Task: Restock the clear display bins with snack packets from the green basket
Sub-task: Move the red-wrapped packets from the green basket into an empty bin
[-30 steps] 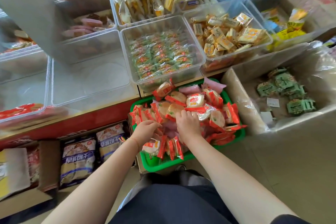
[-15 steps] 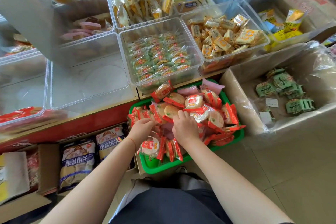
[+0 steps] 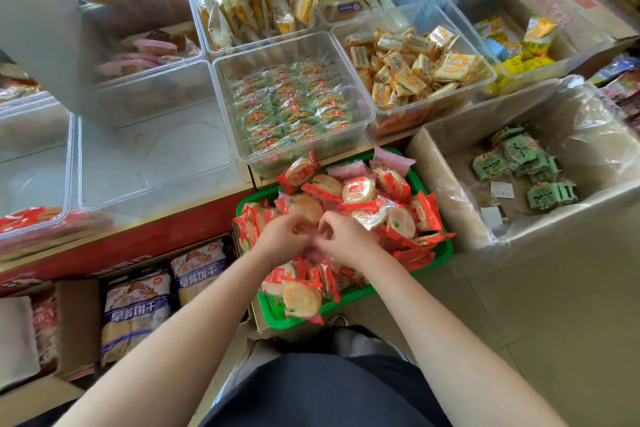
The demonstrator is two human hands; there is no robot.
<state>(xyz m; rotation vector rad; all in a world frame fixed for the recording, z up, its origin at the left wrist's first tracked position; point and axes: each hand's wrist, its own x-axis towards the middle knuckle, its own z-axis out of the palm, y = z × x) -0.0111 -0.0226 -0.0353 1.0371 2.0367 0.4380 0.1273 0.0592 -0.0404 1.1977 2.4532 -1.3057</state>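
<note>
Both hands meet over the middle of the heap in the basket: the left hand (image 3: 285, 234) has its fingers curled inward among the packets, and the right hand (image 3: 341, 236) is curled likewise, thumb and forefinger drawn together just beside the left; motion blur hides whether either actually has hold of a packet, so that cannot be told. Under and around them lie the red-and-clear plastic snack packets of round pale cakes (image 3: 360, 189), piled high and spilling toward every rim of the green plastic basket (image 3: 446, 248), with a few pink packets (image 3: 348, 170) at its far edge. The basket sits on the floor against the red front of the display shelf (image 3: 156, 239). Directly beyond its far rim stands a clear plastic display bin of green-wrapped round snacks (image 3: 294, 107); to that bin's left is a clear bin with a bare bottom (image 3: 152, 156), and to its right a clear bin of yellow-orange wrapped bars (image 3: 412, 69). Right of the basket stands a cardboard box lined with clear plastic film (image 3: 446, 163) holding a few green packets (image 3: 519, 156) at its far corner. Left of the basket, under the shelf, are blue-and-white biscuit bags (image 3: 138, 308).
</note>
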